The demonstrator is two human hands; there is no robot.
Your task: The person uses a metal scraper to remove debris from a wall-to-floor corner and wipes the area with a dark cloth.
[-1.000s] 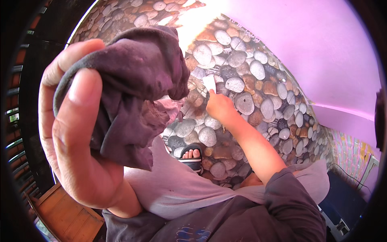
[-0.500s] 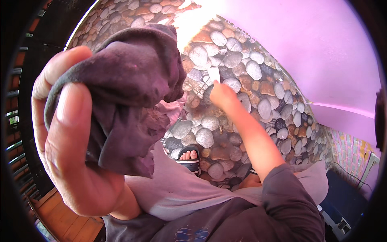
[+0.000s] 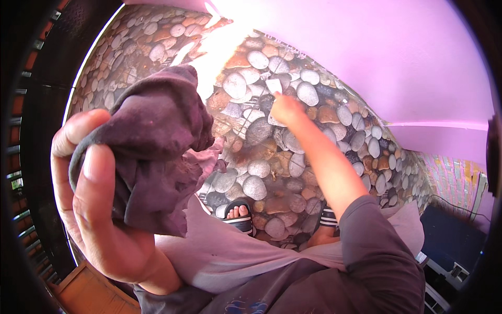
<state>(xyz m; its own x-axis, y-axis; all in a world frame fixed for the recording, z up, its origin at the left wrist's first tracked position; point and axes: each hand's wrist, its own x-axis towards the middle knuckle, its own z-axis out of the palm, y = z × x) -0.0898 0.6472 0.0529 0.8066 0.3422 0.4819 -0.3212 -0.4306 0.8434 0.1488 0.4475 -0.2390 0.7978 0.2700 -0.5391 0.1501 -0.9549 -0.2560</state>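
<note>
Close up on the left, my left hand (image 3: pixel 97 193) grips a dark purplish-grey cloth (image 3: pixel 154 118) between thumb and fingers. The cloth hangs bunched, with a frayed lower part and a paler pink piece (image 3: pixel 206 157) showing at its right side. Farther off, my right hand (image 3: pixel 287 109) is closed at the end of an outstretched arm. From its fingertips a small white flat piece (image 3: pixel 273 85) sticks out; what it is cannot be made out. Behind it lies the pebble-patterned floor (image 3: pixel 256 131).
A pink-purple wall (image 3: pixel 376 57) runs along the right, with bright light at the far end. Below are my sandalled foot (image 3: pixel 239 217) and my other striped sandal (image 3: pixel 328 217). A dark blue box-like object (image 3: pixel 452 235) stands lower right, a wooden surface (image 3: pixel 91 290) lower left.
The cloth and my left hand appear a little smaller and lower. My right hand still holds the white piece, slightly higher in view. The view has shifted, showing more wall and my second sandal.
</note>
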